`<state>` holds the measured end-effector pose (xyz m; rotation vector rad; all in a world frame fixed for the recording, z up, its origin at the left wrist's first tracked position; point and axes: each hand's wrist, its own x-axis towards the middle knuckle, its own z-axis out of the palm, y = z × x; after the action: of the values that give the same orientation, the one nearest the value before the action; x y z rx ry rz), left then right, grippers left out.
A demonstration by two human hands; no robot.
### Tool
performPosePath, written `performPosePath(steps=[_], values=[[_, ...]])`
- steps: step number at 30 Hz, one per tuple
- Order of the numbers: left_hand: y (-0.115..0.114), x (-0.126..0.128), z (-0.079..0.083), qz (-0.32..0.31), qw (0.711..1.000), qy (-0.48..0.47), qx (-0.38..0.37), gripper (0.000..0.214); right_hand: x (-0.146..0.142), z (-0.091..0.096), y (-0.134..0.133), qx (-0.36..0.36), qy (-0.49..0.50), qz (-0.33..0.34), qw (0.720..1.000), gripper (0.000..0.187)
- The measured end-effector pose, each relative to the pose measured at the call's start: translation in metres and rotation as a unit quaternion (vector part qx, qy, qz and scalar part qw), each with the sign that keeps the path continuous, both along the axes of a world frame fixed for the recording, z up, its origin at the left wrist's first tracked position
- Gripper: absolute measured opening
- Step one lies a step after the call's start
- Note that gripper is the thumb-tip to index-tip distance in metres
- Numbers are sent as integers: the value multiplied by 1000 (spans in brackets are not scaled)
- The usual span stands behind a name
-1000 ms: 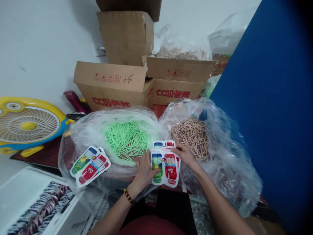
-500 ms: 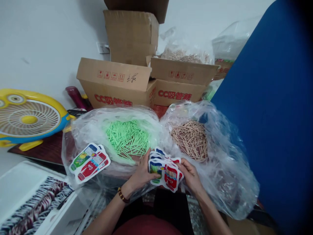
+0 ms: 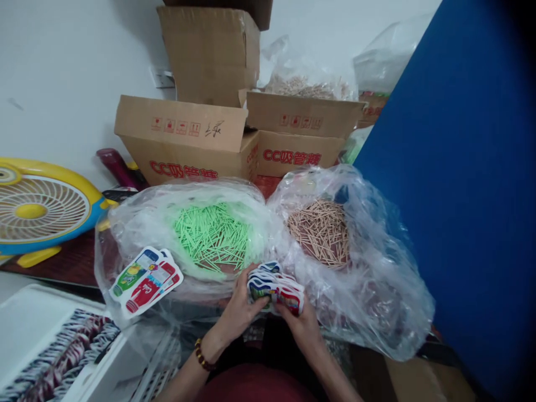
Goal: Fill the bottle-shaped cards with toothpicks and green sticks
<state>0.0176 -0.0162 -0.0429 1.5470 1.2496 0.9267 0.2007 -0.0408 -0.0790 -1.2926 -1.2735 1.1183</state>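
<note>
Between my two hands is a stack of bottle-shaped printed packets (image 3: 276,283), green-blue on one half and red on the other. My left hand (image 3: 244,304) grips the stack's left side, thumb on its front. On the right side my right hand (image 3: 300,319) closes round it, thumb also on the front face. Beyond the stack, an open plastic bag holds green sticks (image 3: 213,234). Another open bag to its right holds tan sticks (image 3: 321,231). A few more of the same packets (image 3: 146,281) lie overlapping on the plastic at the left.
Cardboard boxes (image 3: 188,151) with red print stand behind the bags. A yellow and blue fan (image 3: 42,209) is at the left, near a dark red bottle (image 3: 118,167). A blue panel (image 3: 439,184) rises at the right. A white container (image 3: 42,296) sits at the lower left.
My right hand has shifted its grip from the stack's right edge to its lower front. The packets are now squared closer together and tipped more upright. The view has shifted slightly.
</note>
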Motion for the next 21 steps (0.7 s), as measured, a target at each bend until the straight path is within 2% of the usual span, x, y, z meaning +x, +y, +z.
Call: performPosePath(steps=[2,5,7,10,13,16,19,21], values=[[-2,8,6,-8,999,-31,-7,52,5,2,11,-8,33,-18,999,36],[0,24,17,-40,997,-58,14,46,27,8,24,-9,54,-38,998,35],[5,31,20,-50,996,-74,29,56,42,11,26,-16,61,-8,998,38],[9,35,13,-64,992,-105,-8,80,55,12,20,-44,67,59,995,53],[6,34,-1,-85,987,-131,-43,92,53,13,12,-60,79,79,992,64],[0,37,-7,-68,990,-119,-15,91,43,16,10,-39,69,71,994,51],[-4,40,2,-38,995,-87,14,79,34,23,8,-1,54,39,998,32],[-4,37,13,-49,995,-87,12,74,31,25,6,11,58,25,998,34]])
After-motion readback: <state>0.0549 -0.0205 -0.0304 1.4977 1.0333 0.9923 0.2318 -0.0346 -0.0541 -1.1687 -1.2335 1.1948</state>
